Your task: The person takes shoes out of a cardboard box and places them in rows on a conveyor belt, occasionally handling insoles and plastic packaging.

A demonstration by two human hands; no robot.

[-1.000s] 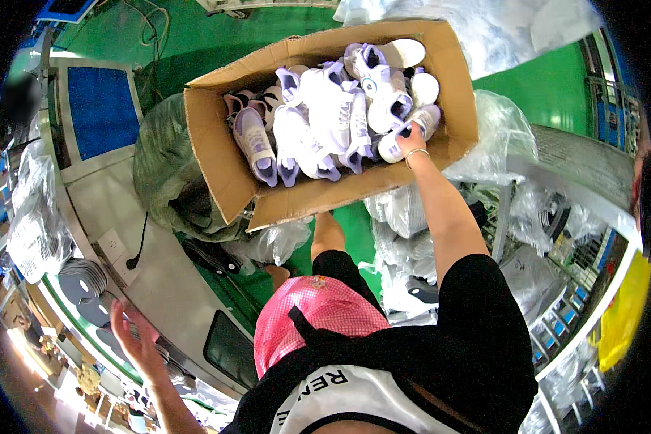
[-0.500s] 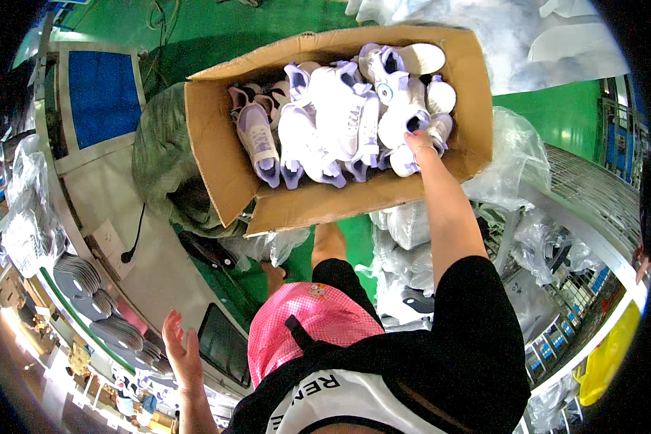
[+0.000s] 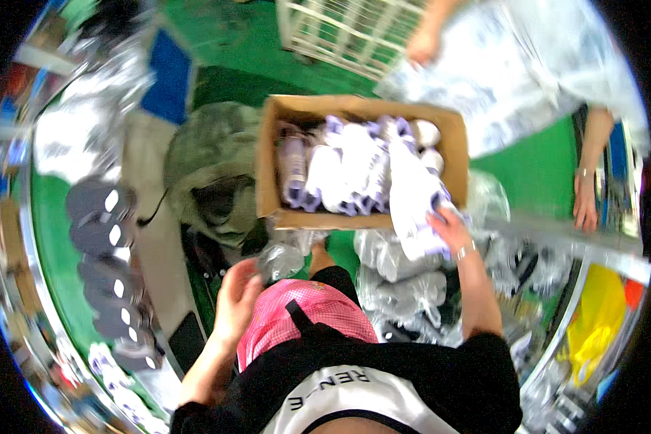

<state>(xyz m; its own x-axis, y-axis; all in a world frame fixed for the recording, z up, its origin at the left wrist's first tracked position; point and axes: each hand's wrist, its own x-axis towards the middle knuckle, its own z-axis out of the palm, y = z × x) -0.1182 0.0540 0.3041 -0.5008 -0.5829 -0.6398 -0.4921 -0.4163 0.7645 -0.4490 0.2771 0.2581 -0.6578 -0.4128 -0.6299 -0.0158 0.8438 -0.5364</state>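
My right hand [image 3: 452, 230] is closed on a white and lavender sneaker [image 3: 412, 192], its fingers at the shoe's opening. This sneaker sticks out over the right part of the near wall of a cardboard box [image 3: 333, 222]. Several more white and lavender sneakers [image 3: 352, 163] lie packed side by side inside the box. Left of the pink checked apron [image 3: 289, 307], my left hand [image 3: 237, 296] is raised and holds nothing. Its fingers are loosely bent and somewhat blurred.
Grey-green cloth [image 3: 210, 159] is heaped left of the box. Plastic-wrapped bundles [image 3: 401, 282] lie below it. At upper right are another person's hand [image 3: 423, 47] and second hand [image 3: 584, 210]. Dark soles [image 3: 105, 239] line the left, and a yellow bag [image 3: 594, 325] hangs right.
My right hand has drawn a sneaker up out of the box toward me. My left hand has risen inward. The view has shifted, bringing another person's hands and a white rack into sight.
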